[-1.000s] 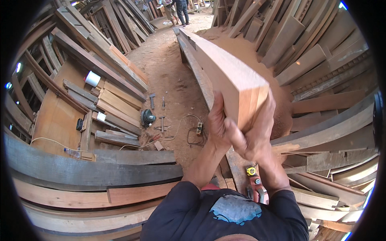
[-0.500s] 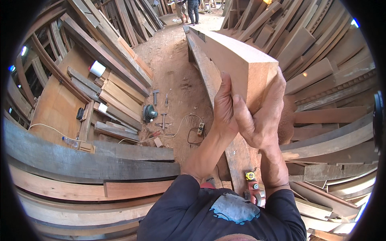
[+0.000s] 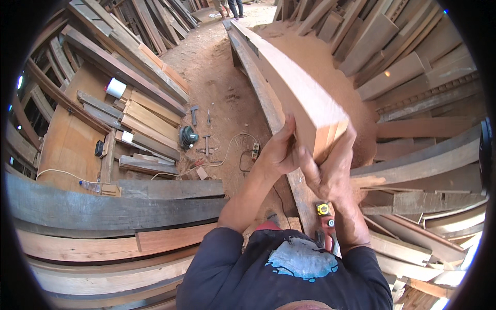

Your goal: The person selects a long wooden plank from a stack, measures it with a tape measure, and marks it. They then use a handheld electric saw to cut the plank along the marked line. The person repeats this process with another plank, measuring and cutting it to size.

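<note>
A long pale timber beam (image 3: 294,85) stretches away from me, its near end raised and its far end down by the narrow plank bench (image 3: 298,194). My left hand (image 3: 282,151) grips the beam's near end from the left, thumb up along the side face. From the right and below, my right hand (image 3: 333,170) wraps the same end; its fingers are partly hidden behind the wood. Below the hands, close to my body, lie a yellow tape measure (image 3: 323,209) and a red power tool (image 3: 327,223) on the bench.
On the dusty floor to the left are a hammer (image 3: 207,144), another hammer (image 3: 194,114), a dark green power tool (image 3: 188,136) and a corded socket block (image 3: 255,151). Stacked boards (image 3: 119,212) line the left; leaning timbers (image 3: 413,77) fill the right. Two people (image 3: 235,8) stand far off.
The near end of the beam has come lower and a little left, both hands moving down with it. More of its top face and the sawdust on the right now shows.
</note>
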Motion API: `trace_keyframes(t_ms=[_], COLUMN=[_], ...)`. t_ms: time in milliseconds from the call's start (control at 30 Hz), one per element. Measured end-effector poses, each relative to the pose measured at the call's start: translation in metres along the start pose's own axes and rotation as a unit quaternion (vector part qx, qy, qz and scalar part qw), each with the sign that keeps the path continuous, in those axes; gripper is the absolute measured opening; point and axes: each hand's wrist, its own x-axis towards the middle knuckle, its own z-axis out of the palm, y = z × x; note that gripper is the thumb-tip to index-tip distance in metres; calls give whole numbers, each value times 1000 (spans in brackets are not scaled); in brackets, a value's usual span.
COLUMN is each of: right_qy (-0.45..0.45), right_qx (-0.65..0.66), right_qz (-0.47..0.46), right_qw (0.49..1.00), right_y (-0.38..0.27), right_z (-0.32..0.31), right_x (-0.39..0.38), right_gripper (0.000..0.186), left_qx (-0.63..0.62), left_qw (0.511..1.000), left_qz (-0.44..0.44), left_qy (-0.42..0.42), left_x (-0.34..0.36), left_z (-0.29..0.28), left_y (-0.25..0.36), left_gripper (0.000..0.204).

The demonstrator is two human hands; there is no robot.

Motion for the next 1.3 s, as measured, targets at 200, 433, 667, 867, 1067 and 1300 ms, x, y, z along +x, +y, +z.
trace_keyframes(t_ms=[200, 433, 667, 867, 1067, 1300], right_qy=[-227, -415, -419, -426, -271, -195], right_qx=[53, -179, -170, -117, -198, -62], right_qz=[339, 393, 455, 390, 559, 621], right_qw=[911, 801, 767, 808, 758, 757], right_y=[23, 102, 186, 200, 171, 154], right_z=[-7, 60, 138, 111, -48, -72], right_x=[-92, -218, -347, -363, -384, -511], right_gripper=[75, 67, 63, 47, 65, 47], left_qx=[84, 157, 617, 589, 615, 616], left_qw=[974, 912, 636, 650, 630, 616], left_qz=[-92, -182, -330, -351, -362, -379], left_qy=[189, 332, 326, 327, 308, 314], left_x=[-76, -113, -129, -135, -130, -150], left_z=[-139, -260, -344, -316, -304, -300], left_y=[-98, -189, -245, -230, -231, -251], left_gripper=[72, 94, 95, 79, 75, 72])
